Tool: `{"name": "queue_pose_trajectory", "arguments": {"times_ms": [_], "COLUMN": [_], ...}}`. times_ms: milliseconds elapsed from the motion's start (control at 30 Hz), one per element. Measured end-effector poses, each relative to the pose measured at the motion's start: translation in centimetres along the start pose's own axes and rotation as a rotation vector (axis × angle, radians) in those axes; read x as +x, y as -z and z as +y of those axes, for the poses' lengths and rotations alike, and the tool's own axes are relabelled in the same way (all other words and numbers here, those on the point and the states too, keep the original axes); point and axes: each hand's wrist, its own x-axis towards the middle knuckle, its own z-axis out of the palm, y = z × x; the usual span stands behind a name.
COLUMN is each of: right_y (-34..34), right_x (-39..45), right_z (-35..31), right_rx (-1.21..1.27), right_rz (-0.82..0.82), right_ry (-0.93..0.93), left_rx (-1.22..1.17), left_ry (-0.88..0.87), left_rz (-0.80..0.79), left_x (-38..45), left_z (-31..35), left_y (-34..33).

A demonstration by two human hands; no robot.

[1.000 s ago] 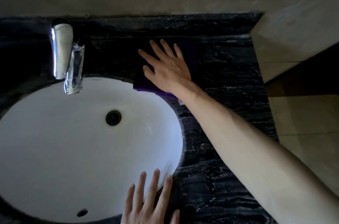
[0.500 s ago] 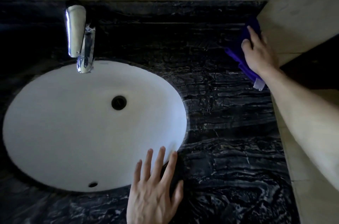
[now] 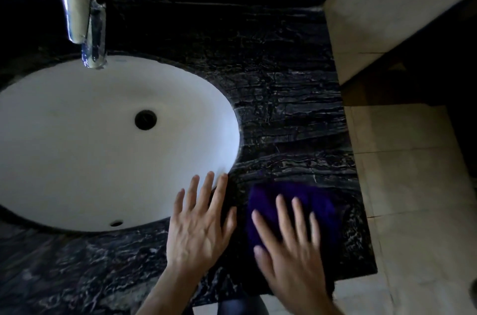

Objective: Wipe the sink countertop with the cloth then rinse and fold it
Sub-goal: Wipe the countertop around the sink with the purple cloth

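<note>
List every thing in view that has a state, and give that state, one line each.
cloth: bunched, flat on the countertop near its front right corner, under the right hand.
right hand: fingers straight, pressing on the cloth, blurred.
left hand: flat, fingers spread, resting on the countertop at the basin's rim.
faucet: no water running.
basin: no water standing in it, drain open.
countertop: dark veined stone.

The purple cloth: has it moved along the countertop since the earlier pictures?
Yes. The purple cloth has come from the back corner to the countertop's front edge, right of the basin.
</note>
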Motion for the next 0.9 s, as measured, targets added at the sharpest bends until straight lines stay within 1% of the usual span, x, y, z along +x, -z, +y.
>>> {"name": "queue_pose_trajectory", "arguments": {"times_ms": [67, 133, 200, 300, 400, 500, 567, 633, 667, 733, 833, 900], "right_y": [-0.2, 0.6, 1.6, 2.9, 4.1, 5.0, 4.9, 4.5, 4.1, 3.0, 1.2, 0.6], "right_x": [-0.6, 2.6, 8.1, 19.3, 30.0, 34.8, 33.6, 29.6, 26.5, 19.0, 6.1, -0.1], "right_z": [-1.7, -0.8, 1.1, 4.2, 6.4, 6.9, 6.3, 5.2, 4.5, 3.2, 2.2, 3.0], "right_rx": [0.03, 0.06, 0.054, 0.032, 0.055, 0.078, 0.073, 0.031, 0.008, -0.014, 0.009, 0.009], "right_rz": [-0.034, -0.028, 0.024, 0.088, 0.091, 0.052, 0.061, 0.112, 0.127, 0.109, 0.03, -0.037], "right_ry": [-0.023, -0.036, -0.069, -0.154, -0.16, -0.183, -0.177, -0.128, -0.108, -0.09, -0.1, -0.121], "left_rx": [-0.007, -0.016, -0.024, -0.028, -0.032, -0.028, -0.023, -0.032, -0.035, -0.033, -0.028, -0.022], "left_ry": [-0.001, -0.001, 0.005, -0.005, 0.001, -0.009, -0.022, -0.023, -0.022, -0.026, -0.028, -0.022], "left_rz": [0.005, 0.002, 0.003, -0.013, -0.023, -0.017, -0.012, -0.002, 0.006, 0.021, 0.039, 0.033], "left_x": [0.1, 0.0, -0.1, 0.0, 0.2, 0.1, 0.2, 0.3, 0.3, 0.2, 0.2, 0.2], "left_z": [-0.1, -0.3, -0.3, -0.2, -0.3, -0.2, 0.0, 0.1, 0.2, 0.1, -0.2, -0.2], "left_y": [0.0, -0.1, -0.1, 0.0, 0.1, 0.0, 0.0, 0.0, 0.0, 0.0, -0.1, -0.1]}}
